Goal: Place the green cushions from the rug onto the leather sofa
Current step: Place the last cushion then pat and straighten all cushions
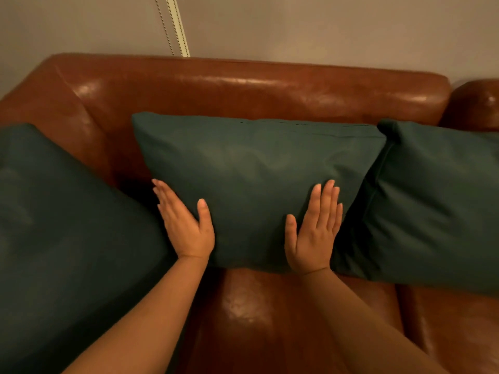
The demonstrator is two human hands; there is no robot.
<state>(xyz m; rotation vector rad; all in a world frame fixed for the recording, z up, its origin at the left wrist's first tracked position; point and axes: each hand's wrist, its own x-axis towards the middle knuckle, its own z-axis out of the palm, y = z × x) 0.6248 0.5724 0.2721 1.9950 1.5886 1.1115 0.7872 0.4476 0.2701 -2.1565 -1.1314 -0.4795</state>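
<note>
Three dark green cushions lean against the back of the brown leather sofa. The middle cushion stands upright on the seat. My left hand lies flat against its lower left edge, fingers straight and together, thumb spread onto the front face. My right hand presses flat on its lower right part, fingers extended. Neither hand grips the fabric. The left cushion sits close to me and fills the lower left of the view. The right cushion overlaps the middle one's right side.
Bare leather seat shows below the middle cushion, with a seam to a second seat pad at the right. A grey wall rises behind the sofa, and a blind cord hangs down it. The sofa's right arm is at the far right.
</note>
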